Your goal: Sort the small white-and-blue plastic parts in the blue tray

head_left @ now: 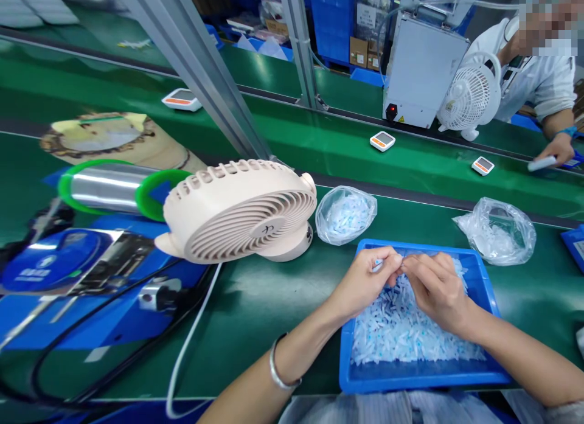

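- Nearest, the blue tray [401, 381] lay before the person, spread thickly with small plastic pieces [410, 342]; judging by that, plenty of handling was left.
- Above the tray's far half, the left hand [370, 281] and right hand [440, 290] were together, fingertips meeting. The left was closed around a small white-and-blue piece [378, 265]; I could not tell whether the right pinched anything. Work on this one piece seemed unfinished.
- Just beyond the tray, the left-hand bag [323, 226] held similar-looking pieces and the right-hand bag [524, 229] some whitish ones. Whether either lot was done could not be told.
- To the tray's left stood a pale fan [246, 214].
- Farther off, white gadgets with screens [382, 141] sat spaced out, and a co-worker's hand [560, 149] held a flat white object [541, 163].
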Motion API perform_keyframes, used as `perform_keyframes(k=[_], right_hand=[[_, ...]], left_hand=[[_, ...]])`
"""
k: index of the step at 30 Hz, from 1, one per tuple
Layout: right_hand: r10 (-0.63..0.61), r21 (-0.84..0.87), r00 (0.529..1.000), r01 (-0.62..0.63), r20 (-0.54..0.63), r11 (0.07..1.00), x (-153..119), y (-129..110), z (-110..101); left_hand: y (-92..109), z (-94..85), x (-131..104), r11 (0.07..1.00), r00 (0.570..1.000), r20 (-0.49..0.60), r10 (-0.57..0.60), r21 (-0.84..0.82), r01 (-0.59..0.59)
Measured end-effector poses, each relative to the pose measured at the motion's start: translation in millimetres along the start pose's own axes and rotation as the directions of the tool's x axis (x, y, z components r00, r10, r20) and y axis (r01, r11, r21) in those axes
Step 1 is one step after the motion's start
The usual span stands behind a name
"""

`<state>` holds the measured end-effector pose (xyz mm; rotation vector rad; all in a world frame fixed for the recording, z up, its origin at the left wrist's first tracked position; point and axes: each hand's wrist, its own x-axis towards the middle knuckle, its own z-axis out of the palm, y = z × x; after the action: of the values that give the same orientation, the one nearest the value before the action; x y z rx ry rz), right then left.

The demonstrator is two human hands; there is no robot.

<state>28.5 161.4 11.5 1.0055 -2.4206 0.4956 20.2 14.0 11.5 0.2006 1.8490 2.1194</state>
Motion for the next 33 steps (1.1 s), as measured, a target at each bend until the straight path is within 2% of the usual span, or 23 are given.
perform_keyframes(k=[4, 7, 13, 17, 25, 33], right_hand=[[0.000, 0.006, 0.998, 0.000, -0.057, 1.000, -0.8, 2.7, 5.2], [-0.003, 0.075, 1.000, 0.005, -0.024, 0.997, 0.1, 4.6, 5.5], [0.057, 0.095, 0.998, -0.056, -0.008, 0.994, 4.6, 6.4, -1.9], [0.027, 0.097, 0.999, -0.030, 0.031, 0.995, 4.4, 5.8, -2.7], [-0.054, -0.013, 0.996, 0.055, 0.072, 0.998, 2.9, 4.9, -2.5], [-0.129, -0.087, 0.992, 0.130, 0.012, 0.988, 5.2, -0.9, -1.4]], left_hand=[[-0.7, 1.5, 1.1, 0.992, 0.998, -0.005, -0.059, -0.111, 0.059], [-0.6, 2.7, 2.0, 0.981, 0.995, -0.018, -0.100, -0.168, 0.096], [-0.9, 2.6, 2.3, 0.969, 0.995, -0.041, -0.090, -0.234, 0.078], [-0.8, 1.4, 1.5, 0.983, 0.997, -0.029, -0.067, -0.171, 0.061], [-0.5, 0.5, 1.7, 1.000, 1.000, -0.013, 0.006, -0.031, -0.006], [-0.1, 0.8, 1.6, 1.000, 0.999, 0.042, -0.014, -0.023, 0.015]])
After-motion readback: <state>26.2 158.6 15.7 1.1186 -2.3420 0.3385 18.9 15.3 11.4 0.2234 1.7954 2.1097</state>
